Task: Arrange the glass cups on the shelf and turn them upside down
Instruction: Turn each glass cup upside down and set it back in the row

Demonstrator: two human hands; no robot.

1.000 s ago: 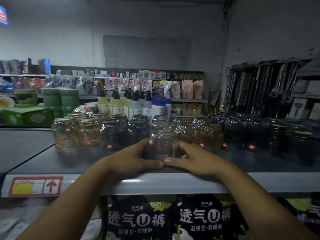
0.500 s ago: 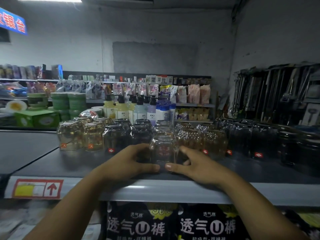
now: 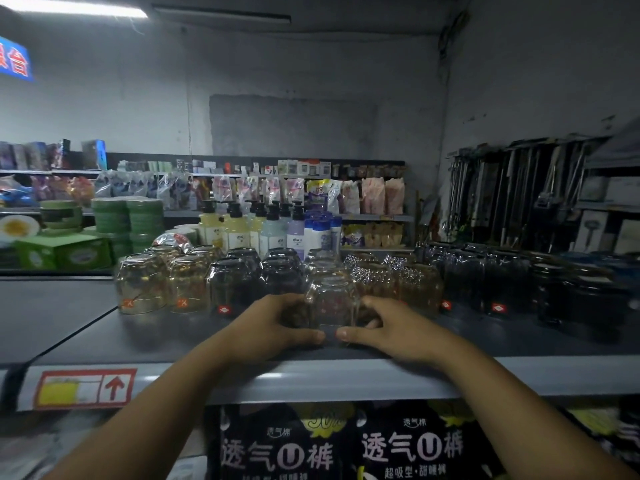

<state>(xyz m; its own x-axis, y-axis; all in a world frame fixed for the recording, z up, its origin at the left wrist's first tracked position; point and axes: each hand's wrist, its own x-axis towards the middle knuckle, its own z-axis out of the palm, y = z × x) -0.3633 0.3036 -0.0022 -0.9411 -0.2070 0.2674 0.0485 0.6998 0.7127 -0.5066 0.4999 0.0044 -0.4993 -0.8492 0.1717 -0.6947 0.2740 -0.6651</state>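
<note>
A clear glass cup [image 3: 331, 303] stands upside down near the front of the grey shelf [image 3: 104, 337]. My left hand [image 3: 273, 327] grips its left side and my right hand [image 3: 384, 329] grips its right side, thumbs almost meeting in front of its rim. Behind it run rows of upside-down cups: yellowish ones [image 3: 142, 284] at the left, dark ones [image 3: 235, 282] beside them, patterned amber ones [image 3: 419, 285] to the right, and dark ones [image 3: 474, 275] further right.
Pump bottles [image 3: 263, 226] and green stacked tins [image 3: 128, 216] stand behind the cups. Dark packs with white lettering [image 3: 346, 448] hang below the shelf edge. A red-framed price label [image 3: 85, 388] is on the shelf's front lip. Metal utensils [image 3: 512, 195] hang at the right.
Both hands have stayed round the clear cup, which sits a little further back toward the rows. The view has tilted up slightly.
</note>
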